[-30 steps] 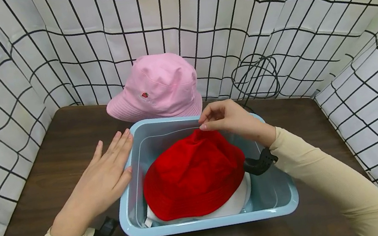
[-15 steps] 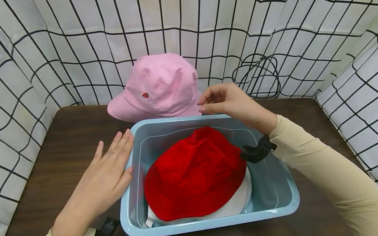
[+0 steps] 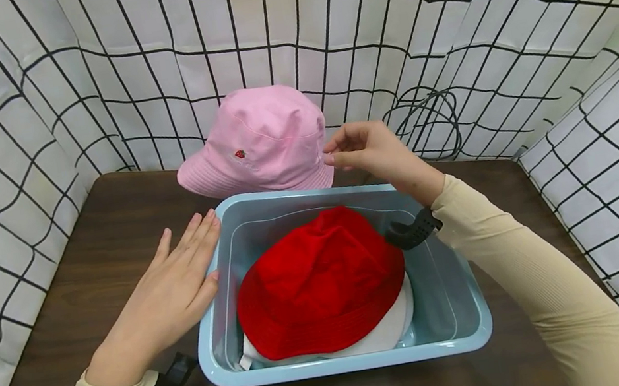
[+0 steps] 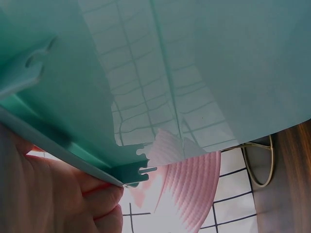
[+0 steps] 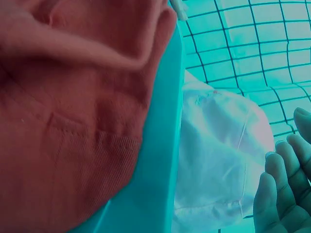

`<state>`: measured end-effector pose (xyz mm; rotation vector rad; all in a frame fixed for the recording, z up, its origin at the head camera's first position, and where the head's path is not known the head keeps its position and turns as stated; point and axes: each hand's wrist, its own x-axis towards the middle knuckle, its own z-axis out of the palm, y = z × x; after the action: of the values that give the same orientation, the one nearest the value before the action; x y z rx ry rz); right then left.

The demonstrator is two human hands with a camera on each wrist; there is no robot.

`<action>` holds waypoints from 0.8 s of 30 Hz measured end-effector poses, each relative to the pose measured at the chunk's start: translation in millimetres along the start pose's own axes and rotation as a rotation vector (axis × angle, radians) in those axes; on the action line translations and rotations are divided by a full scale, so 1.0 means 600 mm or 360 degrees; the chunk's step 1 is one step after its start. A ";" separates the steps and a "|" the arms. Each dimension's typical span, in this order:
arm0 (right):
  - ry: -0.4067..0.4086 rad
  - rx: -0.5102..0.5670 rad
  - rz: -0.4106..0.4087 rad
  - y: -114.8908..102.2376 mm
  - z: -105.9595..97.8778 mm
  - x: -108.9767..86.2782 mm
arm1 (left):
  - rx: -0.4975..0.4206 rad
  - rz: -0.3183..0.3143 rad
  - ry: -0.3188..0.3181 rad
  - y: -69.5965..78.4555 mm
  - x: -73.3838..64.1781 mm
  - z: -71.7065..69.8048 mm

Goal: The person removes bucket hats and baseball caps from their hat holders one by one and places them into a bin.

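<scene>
A red bucket hat (image 3: 323, 284) lies in a light blue plastic tub (image 3: 347, 364), on top of a white cloth item (image 3: 387, 331) that is mostly hidden. Behind the tub stands a pink bucket hat (image 3: 271, 135) with a small strawberry emblem. My right hand (image 3: 372, 150) hovers over the tub's far side, thumb and fingertips bent and apart, right at the pink hat's right edge. In the right wrist view its fingers (image 5: 286, 189) show beside that hat. My left hand (image 3: 170, 287) lies with straight fingers along the tub's left rim, also seen from below in the left wrist view.
A dark wooden table (image 3: 114, 249) carries the tub. White cloth with black grid lines (image 3: 261, 27) walls it in at the back and both sides. A coiled black cable (image 3: 425, 122) sits at the back right.
My right hand has moved away from the red hat's crown, back over the tub's far rim, to the pink hat's right side. The left hand stays at the rim.
</scene>
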<state>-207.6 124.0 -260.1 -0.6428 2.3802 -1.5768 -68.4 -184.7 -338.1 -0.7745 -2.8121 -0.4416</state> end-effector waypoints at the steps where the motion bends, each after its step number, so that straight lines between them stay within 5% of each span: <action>1: 0.0006 -0.0002 -0.0004 0.001 -0.001 0.003 | -0.0001 -0.0001 -0.0002 0.000 0.000 0.000; 24: 0.0233 -0.0114 -0.0009 0.017 -0.006 0.072 | -0.0011 -0.0013 -0.0008 0.000 0.001 0.000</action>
<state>-249.5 110.3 -265.0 -0.5660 2.5526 -1.5988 -69.0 -184.3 -338.1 -0.7664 -2.8209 -0.4514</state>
